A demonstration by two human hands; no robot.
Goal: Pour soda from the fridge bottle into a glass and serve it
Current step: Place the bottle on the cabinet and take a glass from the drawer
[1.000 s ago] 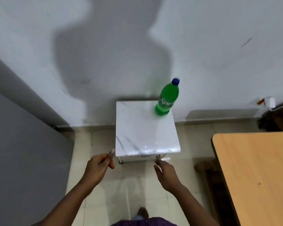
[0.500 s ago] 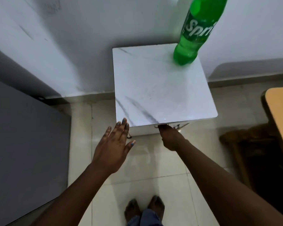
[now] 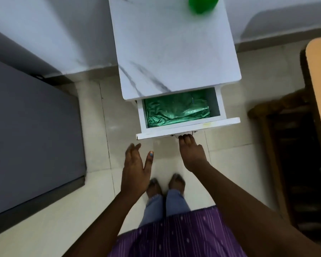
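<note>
Drawer (image 3: 187, 127) out, green foil (image 3: 176, 111) inside. Right hand (image 3: 192, 153) grip clamped on its handle; left hand (image 3: 134, 169) fingers apart, empty. Bottle (image 3: 202, 4) on worktop (image 3: 174, 52).

Green bottle (image 3: 202, 4) (white marbled cabinet (image 3: 174, 52))
</note>
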